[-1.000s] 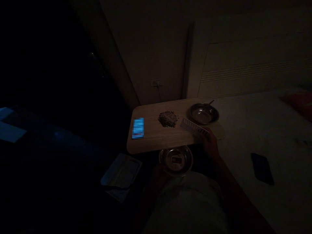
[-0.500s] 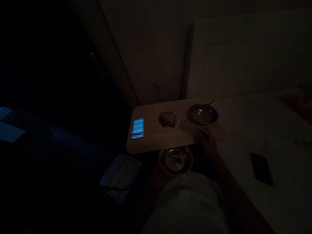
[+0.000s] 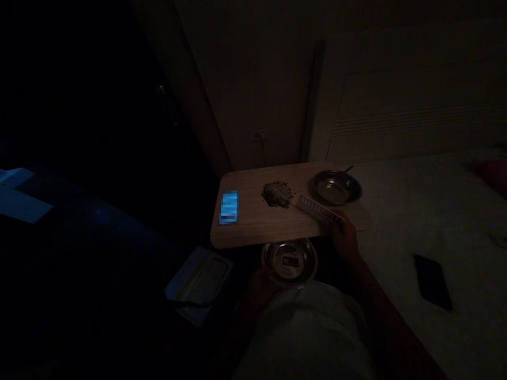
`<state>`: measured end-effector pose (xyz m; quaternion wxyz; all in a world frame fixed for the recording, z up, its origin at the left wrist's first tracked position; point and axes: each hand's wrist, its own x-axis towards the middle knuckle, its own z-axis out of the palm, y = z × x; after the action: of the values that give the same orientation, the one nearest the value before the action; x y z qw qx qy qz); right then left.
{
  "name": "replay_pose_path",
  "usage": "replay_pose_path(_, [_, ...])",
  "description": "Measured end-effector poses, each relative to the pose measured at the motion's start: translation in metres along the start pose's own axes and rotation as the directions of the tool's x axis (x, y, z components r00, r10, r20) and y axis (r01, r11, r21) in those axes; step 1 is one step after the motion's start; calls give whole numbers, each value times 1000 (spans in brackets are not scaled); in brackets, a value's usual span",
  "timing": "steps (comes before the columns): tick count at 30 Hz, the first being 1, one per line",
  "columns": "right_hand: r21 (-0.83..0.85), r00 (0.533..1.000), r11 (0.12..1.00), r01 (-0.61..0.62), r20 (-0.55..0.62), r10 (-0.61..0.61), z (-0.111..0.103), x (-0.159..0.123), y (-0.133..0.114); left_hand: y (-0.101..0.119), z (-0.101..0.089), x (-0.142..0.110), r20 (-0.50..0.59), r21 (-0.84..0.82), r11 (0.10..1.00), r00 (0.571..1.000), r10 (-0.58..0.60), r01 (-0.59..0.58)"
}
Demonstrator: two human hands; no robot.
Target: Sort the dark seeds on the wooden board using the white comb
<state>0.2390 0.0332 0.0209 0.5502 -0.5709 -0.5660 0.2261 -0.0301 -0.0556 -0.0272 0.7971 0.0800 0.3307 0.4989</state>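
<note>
In dim light, my left hand [image 3: 261, 287] grips the near left rim of a shiny metal bowl [image 3: 291, 275] just below the table's front edge. A small dark rectangular label or object shows at that bowl's bottom. My right hand [image 3: 345, 237] is closed around the near end of a long pale strip [image 3: 312, 207] with a row of marks or slots, whose exact kind I cannot make out. The strip slants over the wooden tabletop, its far end close to a loose pile of small mixed dark and light grains [image 3: 277, 195]. Behind it stands a second metal bowl [image 3: 336, 196] with a handle sticking out.
A lit phone [image 3: 228, 207] lies at the left of the wooden table [image 3: 247, 232]. On the bed [image 3: 392, 211] to the right rests a dark phone-like slab [image 3: 433, 282]. A pale bag or box [image 3: 198, 285] sits low on the left. A wall socket [image 3: 259, 135] is behind.
The whole view has shifted slightly, so things appear a little further right. Both hands keep their holds, and the strip stays at nearly the same place by the pile.
</note>
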Motion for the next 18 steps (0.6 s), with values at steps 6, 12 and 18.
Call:
replay_pose_path(6, [5,1000,1000,5,-4,-5,-1,-1,5,-1,-2,0,-20,7,1000,1000,-11,11])
replay_pose_path(12, [30,1000,999,-12,-21,13,0,2,9,1,0,-5,-81,23,1000,997,2,0])
replay_pose_path(18, [20,1000,1000,-11,-5,11,-1,4,8,-3,-10,-4,-90,52,998,995,44,-40])
